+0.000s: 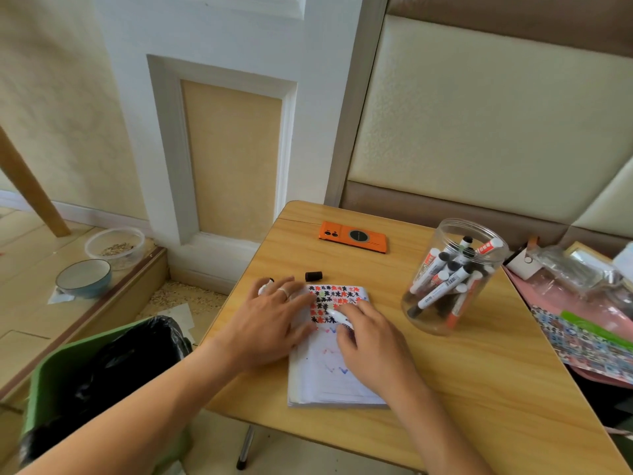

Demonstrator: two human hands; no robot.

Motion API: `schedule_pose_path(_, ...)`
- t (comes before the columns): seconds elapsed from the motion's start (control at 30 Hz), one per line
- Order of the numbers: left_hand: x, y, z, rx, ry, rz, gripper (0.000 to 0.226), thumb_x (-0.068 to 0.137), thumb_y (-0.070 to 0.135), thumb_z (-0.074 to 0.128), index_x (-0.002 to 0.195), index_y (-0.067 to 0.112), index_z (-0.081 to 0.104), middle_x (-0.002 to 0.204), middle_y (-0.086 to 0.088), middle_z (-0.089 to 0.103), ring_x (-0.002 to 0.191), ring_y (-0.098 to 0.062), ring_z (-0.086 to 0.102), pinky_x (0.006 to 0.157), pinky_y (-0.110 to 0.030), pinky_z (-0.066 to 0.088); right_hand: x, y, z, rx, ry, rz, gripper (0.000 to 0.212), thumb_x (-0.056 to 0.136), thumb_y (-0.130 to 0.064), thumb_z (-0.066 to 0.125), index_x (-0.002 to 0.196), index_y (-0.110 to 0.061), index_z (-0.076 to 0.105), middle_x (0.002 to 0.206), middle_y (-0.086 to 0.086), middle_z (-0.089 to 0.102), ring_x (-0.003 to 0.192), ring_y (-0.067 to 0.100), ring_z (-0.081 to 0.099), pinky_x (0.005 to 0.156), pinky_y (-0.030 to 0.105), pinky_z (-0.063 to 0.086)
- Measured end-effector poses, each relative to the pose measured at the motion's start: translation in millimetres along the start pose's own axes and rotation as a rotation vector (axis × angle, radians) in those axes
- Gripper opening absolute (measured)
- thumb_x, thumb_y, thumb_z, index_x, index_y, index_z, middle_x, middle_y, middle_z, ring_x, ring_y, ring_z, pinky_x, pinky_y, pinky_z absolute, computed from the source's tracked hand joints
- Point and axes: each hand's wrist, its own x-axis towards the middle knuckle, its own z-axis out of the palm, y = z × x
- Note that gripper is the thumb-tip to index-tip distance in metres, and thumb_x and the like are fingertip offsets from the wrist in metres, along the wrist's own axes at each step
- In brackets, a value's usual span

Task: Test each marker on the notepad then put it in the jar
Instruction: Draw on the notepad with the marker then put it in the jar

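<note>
A white notepad (329, 382) lies on the wooden table (479, 389), its far part covered with red and black marks and some zigzags lower down. My right hand (370, 347) grips a white marker (337, 316) with its tip on the page. My left hand (270, 320) presses flat on the pad's left side. A black cap (313, 276) lies just beyond the pad. Another marker (265, 286) peeks out from under my left fingers. A clear plastic jar (455, 279) with several markers stands to the right.
An orange phone (352, 236) lies at the table's far side. A green bin with a black liner (102, 382) stands left of the table. Bowls (84, 277) sit on the floor at left. Clutter and a patterned sheet (589, 334) lie at right.
</note>
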Motion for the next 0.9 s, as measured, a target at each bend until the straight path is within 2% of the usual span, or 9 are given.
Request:
schedule_pose_path(0.1, -17.0, 0.7, 1.0, -0.016, -0.066, 0.007, 0.070, 0.097, 0.076, 0.016, 0.158, 0.043, 0.018, 0.167, 0.005, 0.021, 0.156, -0.013, 0.005, 0.126, -0.045, -0.002, 1.1, -1.0, -4.7, 0.133, 0.013, 0.042, 0.030, 0.105, -0.020, 0.041, 0.131, -0.019, 0.056, 0.123, -0.001, 0.061, 0.109, 0.021, 0.060, 0.085, 0.038, 0.050)
schedule_pose_path(0.17, -21.9, 0.6, 1.2, -0.017, -0.074, 0.009, 0.071, 0.095, 0.079, 0.017, 0.158, 0.045, 0.015, 0.168, 0.006, 0.017, 0.156, -0.013, 0.002, 0.125, -0.044, -0.007, 0.8, -2.5, -10.2, 0.275, 0.043, 0.076, 0.029, 0.104, -0.017, 0.046, 0.132, -0.025, 0.049, 0.114, -0.003, 0.066, 0.093, 0.018, 0.064, 0.076, 0.039, 0.052)
schedule_pose_path(0.23, -24.1, -1.1, 2.0, -0.026, -0.086, 0.010, 0.072, 0.095, 0.080, 0.017, 0.158, 0.046, 0.014, 0.168, 0.005, 0.017, 0.156, -0.014, 0.003, 0.125, -0.043, -0.009, 2.1, -3.5, -15.7, 0.463, 0.080, 0.099, 0.022, 0.103, -0.017, 0.054, 0.115, -0.034, 0.046, 0.095, -0.004, 0.068, 0.074, 0.015, 0.064, 0.065, 0.039, 0.054)
schedule_pose_path(0.33, -24.8, -2.4, 4.3, -0.031, -0.086, 0.008, 0.072, 0.095, 0.080, 0.018, 0.158, 0.046, 0.016, 0.168, 0.002, 0.020, 0.156, -0.017, 0.007, 0.125, -0.043, -0.009, 6.2, -3.4, -21.8, 0.911, 0.061, 0.216, 0.013, 0.102, -0.012, 0.061, 0.103, -0.025, 0.062, 0.097, 0.005, 0.072, 0.076, 0.015, 0.068, 0.071, 0.031, 0.059)
schedule_pose_path(0.47, -23.1, -1.4, 5.2, -0.036, -0.111, 0.001, 0.072, 0.094, 0.080, 0.014, 0.158, 0.046, 0.014, 0.168, 0.001, 0.018, 0.156, -0.019, 0.009, 0.126, -0.047, -0.007, 10.1, 2.9, -25.8, 1.549, -0.078, 0.365, 0.029, 0.102, -0.003, 0.052, 0.119, -0.013, 0.074, 0.105, 0.012, 0.073, 0.089, 0.021, 0.067, 0.081, 0.036, 0.056)
schedule_pose_path(0.57, -22.1, -1.2, 3.5, -0.065, -0.123, -0.009, 0.074, 0.093, 0.082, 0.010, 0.157, 0.047, 0.016, 0.168, 0.002, 0.018, 0.156, -0.018, 0.009, 0.125, -0.047, -0.008, 10.8, 8.7, -20.3, 1.491, -0.075, 0.304, 0.033, 0.096, 0.003, 0.060, 0.125, -0.010, 0.070, 0.098, 0.011, 0.071, 0.083, 0.018, 0.065, 0.074, 0.030, 0.053)
schedule_pose_path(0.67, -21.1, -1.4, 2.4, -0.092, -0.125, -0.019, 0.077, 0.091, 0.085, 0.010, 0.156, 0.047, 0.020, 0.167, 0.003, 0.020, 0.156, -0.018, 0.009, 0.125, -0.046, -0.009, 10.1, 7.8, -15.3, 1.273, -0.003, 0.264, 0.009, 0.096, -0.014, 0.068, 0.105, -0.014, 0.067, 0.074, 0.008, 0.058, 0.066, 0.016, 0.052, 0.059, 0.025, 0.043)
schedule_pose_path(0.73, -21.2, -1.4, 2.6, -0.080, -0.123, -0.013, 0.080, 0.089, 0.088, 0.013, 0.156, 0.046, 0.021, 0.167, 0.003, 0.020, 0.156, -0.018, 0.010, 0.125, -0.046, -0.009, 10.2, 6.2, -12.6, 1.119, 0.053, 0.276, 0.007, 0.100, -0.020, 0.065, 0.096, -0.015, 0.063, 0.065, 0.008, 0.052, 0.057, 0.015, 0.047, 0.049, 0.023, 0.037)
schedule_pose_path(0.9, -21.2, -1.0, 3.1, -0.041, -0.104, 0.006, 0.085, 0.087, 0.090, 0.019, 0.156, 0.042, 0.023, 0.166, 0.001, 0.023, 0.155, -0.020, 0.015, 0.126, -0.046, -0.007, 10.6, 4.0, -6.6, 1.037, -0.017, 0.299, 0.007, 0.101, -0.011, 0.061, 0.094, -0.011, 0.062, 0.072, 0.012, 0.065, 0.059, 0.027, 0.062, 0.047, 0.031, 0.045)
